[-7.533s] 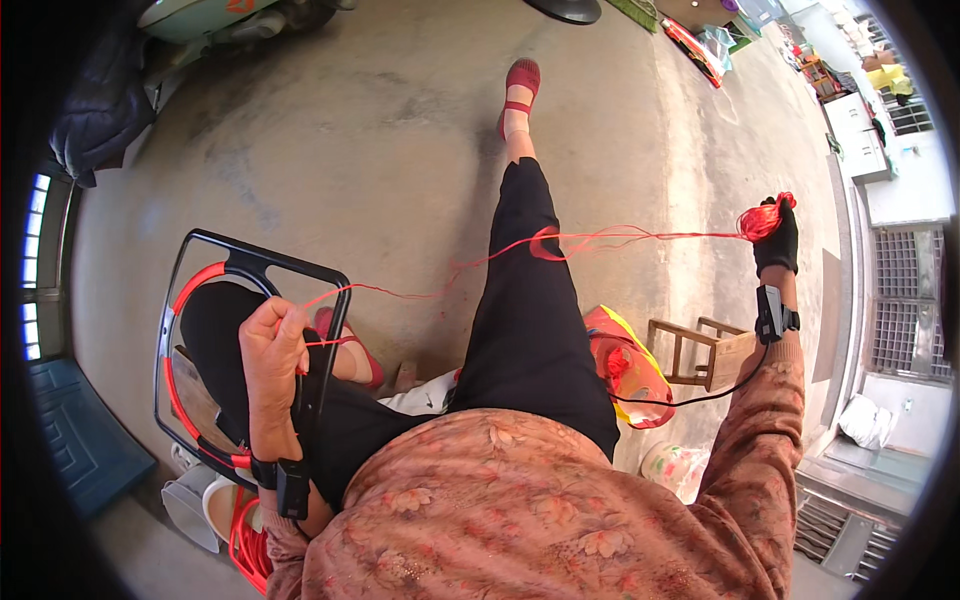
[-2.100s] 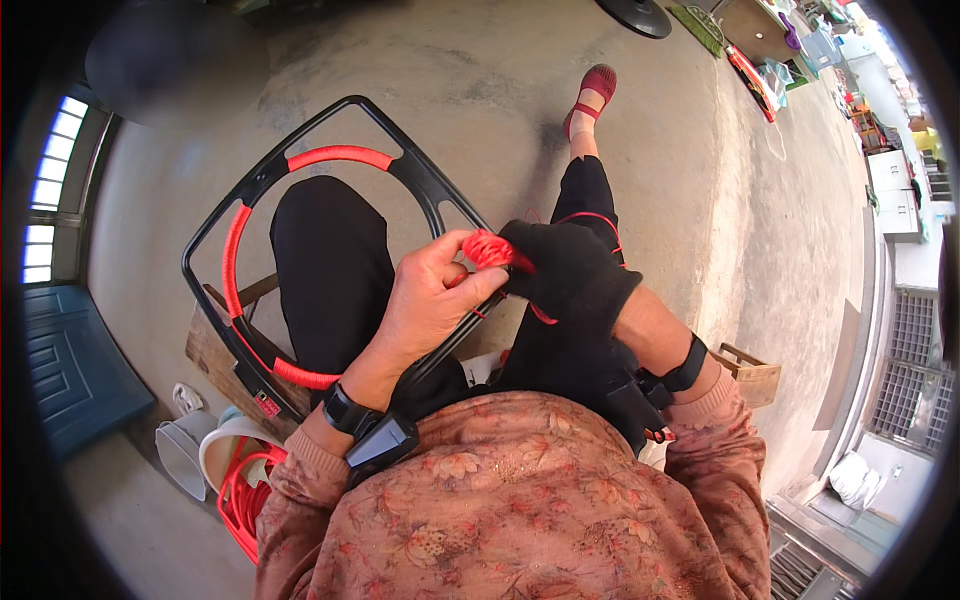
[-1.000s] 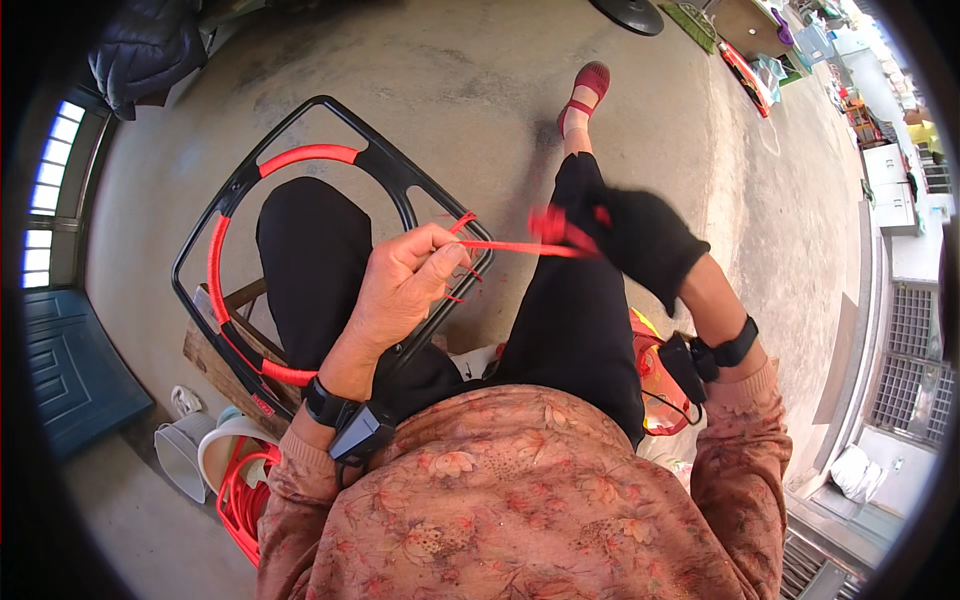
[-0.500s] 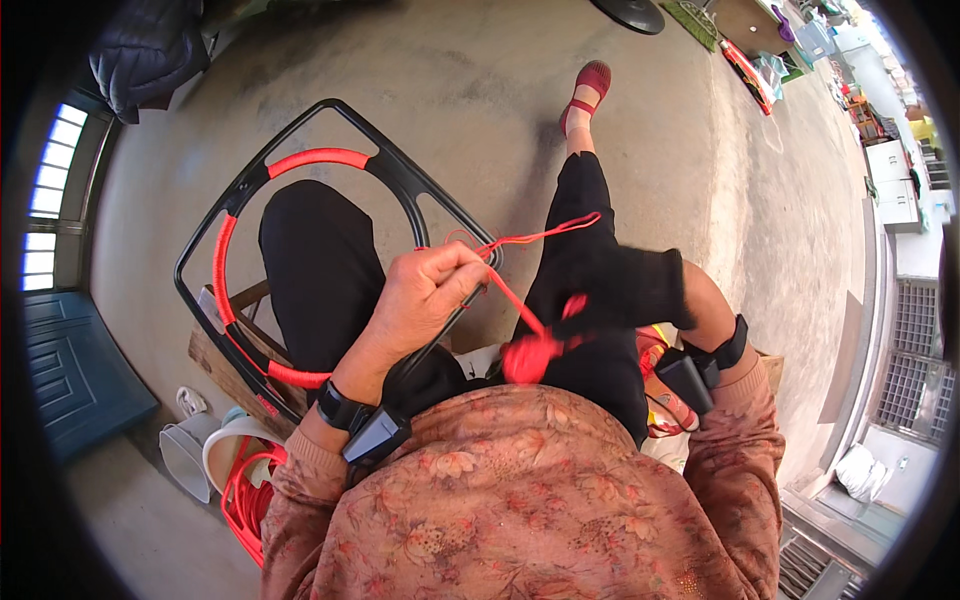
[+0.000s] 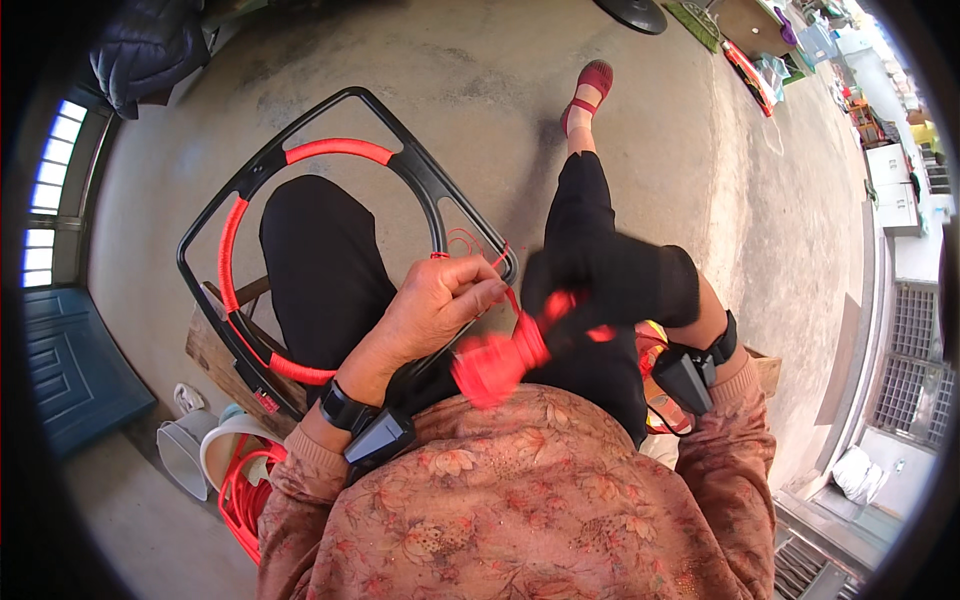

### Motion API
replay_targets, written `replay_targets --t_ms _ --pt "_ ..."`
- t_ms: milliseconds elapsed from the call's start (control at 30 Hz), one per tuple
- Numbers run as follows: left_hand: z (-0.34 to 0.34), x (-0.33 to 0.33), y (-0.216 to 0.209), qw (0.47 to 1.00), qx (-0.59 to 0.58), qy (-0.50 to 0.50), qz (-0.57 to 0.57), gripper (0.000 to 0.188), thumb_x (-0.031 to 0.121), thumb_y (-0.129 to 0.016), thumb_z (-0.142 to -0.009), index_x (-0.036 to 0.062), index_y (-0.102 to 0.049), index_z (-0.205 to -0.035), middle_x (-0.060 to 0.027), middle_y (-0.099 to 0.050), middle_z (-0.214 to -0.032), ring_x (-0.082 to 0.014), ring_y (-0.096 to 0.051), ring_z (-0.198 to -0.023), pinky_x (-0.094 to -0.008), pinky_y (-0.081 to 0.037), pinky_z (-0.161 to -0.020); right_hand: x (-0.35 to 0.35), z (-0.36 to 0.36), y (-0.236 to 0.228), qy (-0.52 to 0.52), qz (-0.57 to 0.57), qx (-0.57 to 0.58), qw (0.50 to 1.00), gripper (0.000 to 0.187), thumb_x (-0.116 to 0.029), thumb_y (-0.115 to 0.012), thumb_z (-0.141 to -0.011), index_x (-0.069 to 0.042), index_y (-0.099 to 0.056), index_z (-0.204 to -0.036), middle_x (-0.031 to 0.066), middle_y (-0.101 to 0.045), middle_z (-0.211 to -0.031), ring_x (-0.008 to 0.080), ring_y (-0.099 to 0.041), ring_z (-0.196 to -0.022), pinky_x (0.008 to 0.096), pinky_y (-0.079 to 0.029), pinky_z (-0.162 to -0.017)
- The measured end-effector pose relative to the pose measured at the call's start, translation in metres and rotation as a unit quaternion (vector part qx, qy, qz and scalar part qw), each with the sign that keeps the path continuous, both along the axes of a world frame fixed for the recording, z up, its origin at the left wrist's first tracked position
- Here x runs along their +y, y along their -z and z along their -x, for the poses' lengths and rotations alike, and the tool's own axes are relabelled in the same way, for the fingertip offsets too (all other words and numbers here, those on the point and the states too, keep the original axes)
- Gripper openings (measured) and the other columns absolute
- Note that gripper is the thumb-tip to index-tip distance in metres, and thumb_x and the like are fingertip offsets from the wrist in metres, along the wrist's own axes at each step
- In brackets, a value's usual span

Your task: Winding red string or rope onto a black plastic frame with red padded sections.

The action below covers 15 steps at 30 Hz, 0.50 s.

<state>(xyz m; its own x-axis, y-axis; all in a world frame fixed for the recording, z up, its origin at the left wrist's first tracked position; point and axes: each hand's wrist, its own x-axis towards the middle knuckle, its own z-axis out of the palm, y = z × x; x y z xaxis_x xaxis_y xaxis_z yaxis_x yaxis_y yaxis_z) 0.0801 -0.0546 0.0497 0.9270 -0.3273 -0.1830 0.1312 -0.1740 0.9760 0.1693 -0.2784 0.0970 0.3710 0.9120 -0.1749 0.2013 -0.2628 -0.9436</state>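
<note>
A black frame (image 5: 215, 215) with a round inner ring rests around my left knee. Red cord wrapping (image 5: 338, 149) covers stretches of that ring. My left hand (image 5: 445, 303), bare, is closed in a pinch on a thin red cord beside the frame's right corner. Just right of it, my right hand (image 5: 610, 285) in a black glove is closed around a bundle of red cord (image 5: 495, 365); hand and bundle are smeared by motion. A short strand runs between the bundle and my left fingers.
At lower left, a white bucket (image 5: 225, 450) holds more red cord (image 5: 240, 490), with a grey bin (image 5: 182, 452) beside it. A wooden bench edge (image 5: 225, 365) shows by my left leg. A green broom (image 5: 693, 22) lies at the far right.
The bundle of red cord has swung left and closer to my left hand. The frame has shifted slightly up and right. The loose loop of cord over my right thigh is gone from there.
</note>
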Motion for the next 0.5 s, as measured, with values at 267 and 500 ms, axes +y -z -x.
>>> replay_targets --t_ms 267,500 --pt "-0.002 -0.001 -0.001 0.997 0.032 -0.051 0.044 0.019 0.015 -0.057 -0.094 -0.0004 -0.063 -0.085 0.0019 -0.053 -0.064 -0.0040 -0.046 -0.059 -0.0222 -0.038 -0.053 -0.030 -0.005 -0.001 -0.071 0.179 -0.123 0.973 0.031 -0.006 -0.064 -0.073 -0.011 -0.063 -0.104 0.0138 -0.066 -0.087 0.0305 -0.064 -0.086 0.0373 -0.051 -0.075" --pt "0.001 -0.002 0.003 0.997 0.030 -0.019 0.075 0.021 0.017 -0.056 -0.095 0.0000 -0.062 -0.085 0.0075 -0.045 -0.061 0.0000 -0.036 -0.054 -0.0189 -0.026 -0.047 0.012 -0.004 -0.026 0.215 0.034 -0.211 0.953 0.017 -0.009 -0.070 -0.076 -0.002 -0.061 -0.089 0.0108 -0.063 -0.078 0.0210 -0.062 -0.074 0.0315 -0.049 -0.068"
